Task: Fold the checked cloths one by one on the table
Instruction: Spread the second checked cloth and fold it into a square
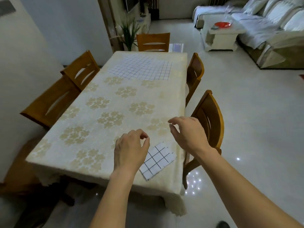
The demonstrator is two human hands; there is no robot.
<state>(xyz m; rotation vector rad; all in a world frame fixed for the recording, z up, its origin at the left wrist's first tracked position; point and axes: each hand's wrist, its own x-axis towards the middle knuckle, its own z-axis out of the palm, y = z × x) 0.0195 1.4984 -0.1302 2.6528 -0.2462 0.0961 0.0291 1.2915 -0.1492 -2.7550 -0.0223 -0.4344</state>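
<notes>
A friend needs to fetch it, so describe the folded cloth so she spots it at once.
Find the floral-covered table. At its near right corner lies a small folded checked cloth. The other checked cloths lie together at the far end.

No text, label, brand or number can be read. Near right, folded checked cloth: grid lines only. Far end, spread checked cloths: grid only too. The tablecloth has a flower print, no lettering. Grey patch on far-left wall, possibly a sign, too blurred.
</notes>
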